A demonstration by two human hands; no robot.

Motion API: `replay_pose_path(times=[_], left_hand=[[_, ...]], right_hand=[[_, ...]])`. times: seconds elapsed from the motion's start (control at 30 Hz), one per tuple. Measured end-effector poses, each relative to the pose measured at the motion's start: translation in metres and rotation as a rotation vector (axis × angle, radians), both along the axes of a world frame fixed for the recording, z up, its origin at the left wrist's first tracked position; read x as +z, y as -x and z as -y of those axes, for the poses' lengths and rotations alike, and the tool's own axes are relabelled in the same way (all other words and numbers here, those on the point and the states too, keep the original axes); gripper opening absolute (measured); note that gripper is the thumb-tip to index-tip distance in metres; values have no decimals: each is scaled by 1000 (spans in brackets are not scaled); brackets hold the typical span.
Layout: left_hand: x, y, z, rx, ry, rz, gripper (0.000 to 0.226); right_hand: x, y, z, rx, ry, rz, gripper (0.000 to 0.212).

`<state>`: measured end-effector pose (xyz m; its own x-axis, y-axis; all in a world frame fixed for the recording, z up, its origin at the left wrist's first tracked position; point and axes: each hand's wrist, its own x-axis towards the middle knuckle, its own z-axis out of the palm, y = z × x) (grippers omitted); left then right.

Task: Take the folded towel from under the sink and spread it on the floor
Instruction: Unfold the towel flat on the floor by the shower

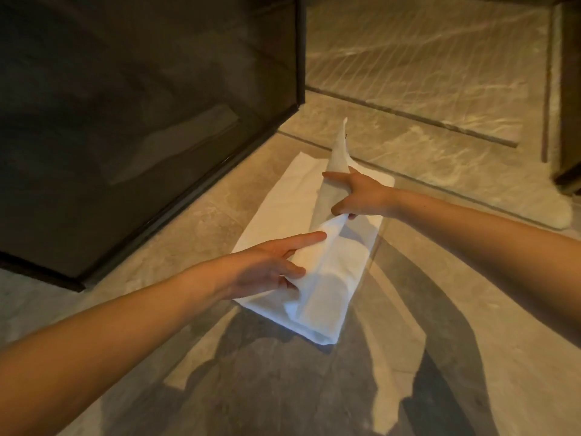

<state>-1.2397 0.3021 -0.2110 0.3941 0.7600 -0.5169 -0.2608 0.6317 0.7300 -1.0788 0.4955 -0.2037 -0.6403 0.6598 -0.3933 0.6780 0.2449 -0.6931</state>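
A white towel (283,202) lies on the beige tiled floor (424,278), still partly folded lengthwise. Its lower layer rests flat, running from near the glass panel toward me. The top layer is lifted into a raised fold that stands up to a point at the far end. My left hand (267,269) pinches the near part of that lifted layer, with the index finger stretched out over it. My right hand (358,196) grips the same layer farther away, thumb below and fingers on top.
A dark glass panel (141,121) with a black frame stands at the left, its base edge close to the towel. A long floor drain slot (408,116) crosses the tiles behind. Dark furniture (569,89) stands at the right edge. My shadow falls on the near floor.
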Motion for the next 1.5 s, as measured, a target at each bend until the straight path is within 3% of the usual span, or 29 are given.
replay_pose_path(times=[0.13, 0.3, 0.47, 0.63, 0.8, 0.97, 1.07, 1.13, 1.2, 1.27, 1.3, 1.4, 1.5], left_hand=[[8, -34, -15, -30, 23, 132, 59], [20, -88, -29, -109, 48, 126, 55], [11, -151, -38, -179, 83, 180, 55], [-9, -210, -47, -289, 147, 216, 62], [-38, -249, -42, -323, 67, -58, 61], [-50, -255, -42, -495, -34, -323, 69], [-53, -252, -47, -483, -71, -301, 63], [-54, -243, -51, -380, -221, -336, 55], [-62, -227, -58, -327, -566, -583, 46], [-74, -206, -66, -494, -949, -1031, 50], [-82, -196, -68, -589, -1044, -1213, 55], [-100, -177, -73, -715, -1023, -1494, 60], [-111, -171, -68, -735, -1023, -1543, 62]], right_hand=[[16, -52, -5, 42, -68, -100, 87], [26, -126, -2, -11, -50, -116, 91], [18, -205, 10, -29, -155, -3, 88], [6, -273, 24, -122, -125, 85, 87], [-27, -300, 38, -187, -101, 234, 88], [-56, -307, 45, -198, -132, 340, 93], [-68, -312, 44, -211, -140, 354, 97], [-72, -318, 44, -240, -122, 333, 97], [-75, -325, 44, -261, -82, 303, 95], [-76, -331, 49, -284, -27, 276, 93], [-76, -332, 52, -285, -12, 279, 93], [-71, -325, 56, -335, -134, 422, 86], [-68, -291, 68, -331, -557, 550, 73]])
